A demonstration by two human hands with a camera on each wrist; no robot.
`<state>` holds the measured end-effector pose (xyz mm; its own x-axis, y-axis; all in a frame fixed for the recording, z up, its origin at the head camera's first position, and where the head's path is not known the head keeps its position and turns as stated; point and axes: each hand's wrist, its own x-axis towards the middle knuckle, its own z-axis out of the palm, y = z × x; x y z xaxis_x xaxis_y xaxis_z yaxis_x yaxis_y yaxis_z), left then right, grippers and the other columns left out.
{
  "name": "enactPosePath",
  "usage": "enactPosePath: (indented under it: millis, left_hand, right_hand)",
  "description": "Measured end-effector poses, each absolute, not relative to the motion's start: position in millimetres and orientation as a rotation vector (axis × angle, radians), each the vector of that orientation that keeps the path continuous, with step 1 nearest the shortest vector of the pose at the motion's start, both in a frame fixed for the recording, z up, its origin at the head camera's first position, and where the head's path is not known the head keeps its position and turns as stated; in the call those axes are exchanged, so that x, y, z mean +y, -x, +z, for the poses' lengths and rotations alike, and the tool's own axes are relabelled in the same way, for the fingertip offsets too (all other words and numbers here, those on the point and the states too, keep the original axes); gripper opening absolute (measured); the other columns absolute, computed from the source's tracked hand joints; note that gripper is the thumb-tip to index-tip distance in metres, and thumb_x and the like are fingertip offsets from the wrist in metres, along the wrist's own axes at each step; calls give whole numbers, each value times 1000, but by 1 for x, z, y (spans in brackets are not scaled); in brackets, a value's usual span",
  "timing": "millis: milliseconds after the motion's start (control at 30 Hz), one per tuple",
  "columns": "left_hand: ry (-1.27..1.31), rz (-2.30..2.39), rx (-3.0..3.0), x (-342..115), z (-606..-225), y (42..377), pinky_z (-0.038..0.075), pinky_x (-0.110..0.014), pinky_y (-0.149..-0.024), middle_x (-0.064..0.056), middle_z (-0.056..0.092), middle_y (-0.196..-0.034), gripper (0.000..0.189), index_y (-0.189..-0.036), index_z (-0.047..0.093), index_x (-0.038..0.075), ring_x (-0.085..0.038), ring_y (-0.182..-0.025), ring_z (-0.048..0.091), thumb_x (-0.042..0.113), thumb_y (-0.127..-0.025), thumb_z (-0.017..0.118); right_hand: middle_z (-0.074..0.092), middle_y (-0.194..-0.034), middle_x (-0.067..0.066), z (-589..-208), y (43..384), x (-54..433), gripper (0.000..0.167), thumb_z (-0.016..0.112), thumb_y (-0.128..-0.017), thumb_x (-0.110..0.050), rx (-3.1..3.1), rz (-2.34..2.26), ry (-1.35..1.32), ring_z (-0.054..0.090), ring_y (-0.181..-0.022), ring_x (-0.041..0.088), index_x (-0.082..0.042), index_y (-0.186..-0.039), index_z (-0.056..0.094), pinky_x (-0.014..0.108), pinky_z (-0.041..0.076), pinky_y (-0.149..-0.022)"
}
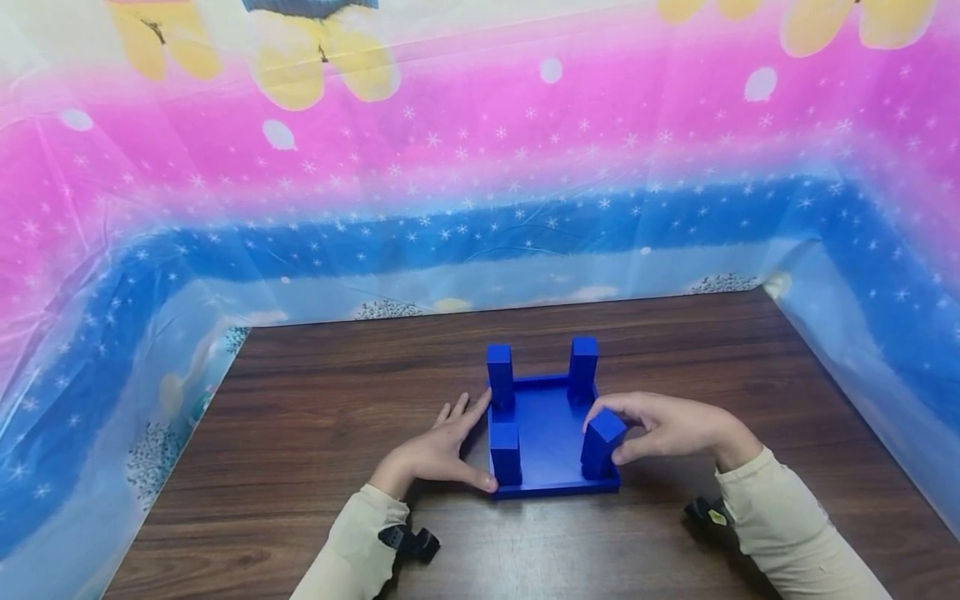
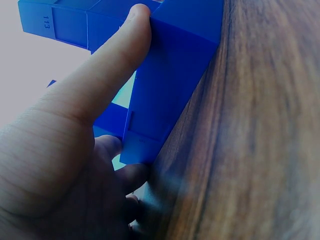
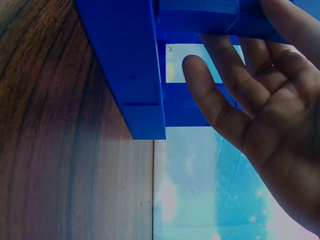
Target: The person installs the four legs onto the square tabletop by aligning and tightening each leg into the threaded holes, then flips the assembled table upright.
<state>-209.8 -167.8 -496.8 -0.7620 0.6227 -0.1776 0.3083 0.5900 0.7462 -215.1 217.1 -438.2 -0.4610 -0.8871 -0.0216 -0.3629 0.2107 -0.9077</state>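
A shallow blue tray [image 1: 551, 442] lies on the table with an upright blue post standing at each corner. My right hand [image 1: 675, 429] pinches the near right blue block [image 1: 603, 432] between thumb and fingers; its top is turned at an angle to the part below. My left hand [image 1: 438, 454] lies along the tray's left side with fingers spread, the thumb at the near left corner. In the left wrist view that thumb [image 2: 115, 55] presses on the tray's wall [image 2: 167, 80]. From the right wrist, the fingers [image 3: 237, 82] show beneath the held block [image 3: 200, 15].
The dark wooden table [image 1: 337, 367] extends all around the tray. Behind it and along both sides hangs a pink and blue printed cloth [image 1: 480, 192]. A far left post [image 1: 500, 375] and a far right post [image 1: 582, 367] rise from the tray's back corners, and a near left post [image 1: 506, 454] stands by the left thumb.
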Motion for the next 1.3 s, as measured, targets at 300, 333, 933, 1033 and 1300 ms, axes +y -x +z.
enactPosePath:
  millis: [300,333,933,1033,1300]
  left_hand:
    - [-732,980,2398,-165,-490,210,-6,-64,-126,-16,-2,-177,136,-172,0,27,-37,-160,-15,62,-75,90]
    - [-729,973,2404,-165,-490,210,-6,-64,-126,-16,-2,-177,136,-172,0,27,-37,-160,-15,62,-75,90]
    - [-717,970,2391,-166,-489,209,-5,-62,-126,-13,-3,-177,136,-171,0,27,-35,-160,-16,61,-75,90]
    - [-714,962,2392,-166,-490,210,-5,-63,-126,-13,-3,-177,137,-171,-1,27,-35,-160,-17,59,-76,91]
    - [-705,951,2390,-166,-488,209,-6,-61,-127,-11,-3,-177,134,-171,0,26,-33,-160,-18,52,-78,92]
  right_hand:
    - [70,-119,4,-435,214,217,41,81,-91,-10,2049,-1183,1081,67,-109,18,-13,-127,63,40,59,-93]
    - [69,-120,4,-435,214,217,42,82,-90,-10,2060,-1177,1072,67,-109,18,-14,-127,63,40,60,-92]
    - [63,-128,1,-437,210,210,47,88,-85,-16,2190,-1085,1162,58,-106,15,-21,-128,69,37,62,-76]
    - [62,-136,1,-435,210,210,55,88,-86,-22,2201,-1056,1142,57,-118,18,-20,-136,66,40,59,-86]
    - [58,-150,2,-435,211,213,66,80,-91,-11,2134,-1051,1209,49,-142,24,-22,-151,53,45,48,-108]
